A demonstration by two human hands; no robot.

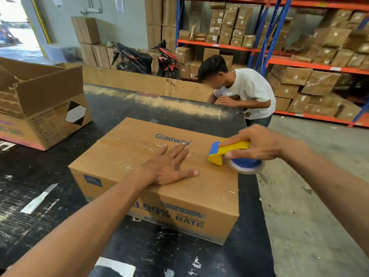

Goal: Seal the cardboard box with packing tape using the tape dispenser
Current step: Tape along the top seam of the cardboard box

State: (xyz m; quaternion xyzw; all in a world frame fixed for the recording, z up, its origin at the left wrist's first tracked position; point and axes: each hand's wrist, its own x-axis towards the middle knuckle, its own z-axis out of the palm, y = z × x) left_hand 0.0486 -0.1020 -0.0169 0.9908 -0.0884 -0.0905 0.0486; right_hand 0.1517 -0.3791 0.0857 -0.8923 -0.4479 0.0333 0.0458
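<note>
Hands number two: left hand (169, 166) flat on one cardboard box (123, 156), right hand (259, 144) gripping one tape dispenser (223, 154).

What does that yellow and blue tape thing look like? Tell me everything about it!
The tape dispenser looks like plastic, with a yellow body, a blue front edge and a blue hub carrying a roll of clear tape. It sits tilted at the right end of the closed cardboard box, its roll hanging past the edge. The right hand grips it from above.
</note>
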